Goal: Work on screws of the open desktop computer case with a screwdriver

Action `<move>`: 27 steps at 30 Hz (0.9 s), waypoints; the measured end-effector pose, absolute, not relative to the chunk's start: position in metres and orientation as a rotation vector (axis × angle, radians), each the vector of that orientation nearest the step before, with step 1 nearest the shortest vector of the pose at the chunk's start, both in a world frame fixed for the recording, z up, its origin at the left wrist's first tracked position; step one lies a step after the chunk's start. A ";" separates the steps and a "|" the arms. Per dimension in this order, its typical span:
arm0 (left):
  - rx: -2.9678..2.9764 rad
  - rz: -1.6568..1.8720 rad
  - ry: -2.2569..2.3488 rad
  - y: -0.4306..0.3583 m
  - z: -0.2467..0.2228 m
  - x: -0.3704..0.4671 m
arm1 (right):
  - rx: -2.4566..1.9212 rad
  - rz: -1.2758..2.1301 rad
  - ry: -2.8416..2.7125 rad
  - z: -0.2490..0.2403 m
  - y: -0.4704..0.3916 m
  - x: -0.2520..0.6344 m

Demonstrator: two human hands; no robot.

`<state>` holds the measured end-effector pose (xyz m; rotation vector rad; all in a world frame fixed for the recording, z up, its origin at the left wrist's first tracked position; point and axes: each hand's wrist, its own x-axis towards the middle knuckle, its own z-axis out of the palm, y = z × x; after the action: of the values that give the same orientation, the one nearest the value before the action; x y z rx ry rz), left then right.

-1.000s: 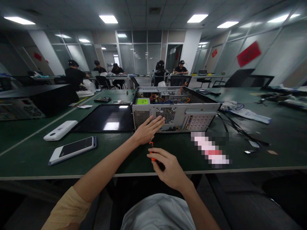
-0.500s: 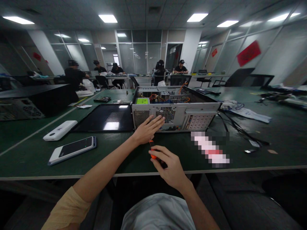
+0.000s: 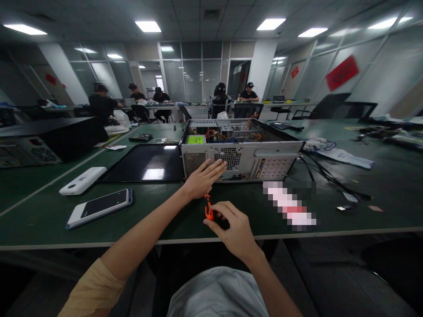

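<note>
Under the curved fingers of the right hand [image 3: 235, 226], the screwdriver [image 3: 208, 208] could, I think, turn aside or slip, because this grip is light and near the handle's rear end. If it slips, the metal tip may scratch the computer case [image 3: 246, 154] or hurt the left hand [image 3: 202, 178], which lies very close in front. The forefinger and thumb are bent around the orange-and-black handle in a loose pinch, with a small opening between them; where exactly the tip touches is hidden. Just beyond it, the left hand is open, its fingers straight and laid against the perforated back of the case; I cannot tell whether its thumb supports the shaft. Farther from the grip, the opened case rests on the tabletop [image 3: 244, 200], and the black side panel [image 3: 127, 165] lies to its left, beside it.
</note>
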<state>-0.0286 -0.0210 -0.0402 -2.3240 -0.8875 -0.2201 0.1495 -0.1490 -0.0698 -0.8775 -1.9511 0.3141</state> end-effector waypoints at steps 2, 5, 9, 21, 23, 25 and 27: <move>-2.322 -0.215 -0.893 -0.021 -0.040 -0.029 | -0.799 0.321 -2.003 -0.068 -0.150 0.150; -2.322 -0.202 -0.896 -0.021 -0.039 -0.029 | -0.753 0.325 -2.070 -0.066 -0.151 0.152; -2.315 -0.224 -0.888 -0.021 -0.040 -0.029 | -0.766 0.333 -2.130 -0.066 -0.152 0.153; -2.316 -0.218 -0.890 -0.021 -0.040 -0.028 | -0.814 0.331 -2.001 -0.071 -0.148 0.151; -2.323 -0.231 -0.884 -0.021 -0.040 -0.029 | -0.783 0.343 -2.062 -0.069 -0.150 0.152; -2.334 -0.247 -0.881 -0.021 -0.041 -0.029 | -0.776 0.364 -2.140 -0.065 -0.152 0.153; -2.344 -0.266 -0.880 -0.020 -0.041 -0.029 | -0.778 0.375 -2.187 -0.062 -0.153 0.153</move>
<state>-0.0294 -0.0204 -0.0410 -2.3445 -0.8805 -0.2662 0.1528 -0.1528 -0.0621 -0.7783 -2.1866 0.3751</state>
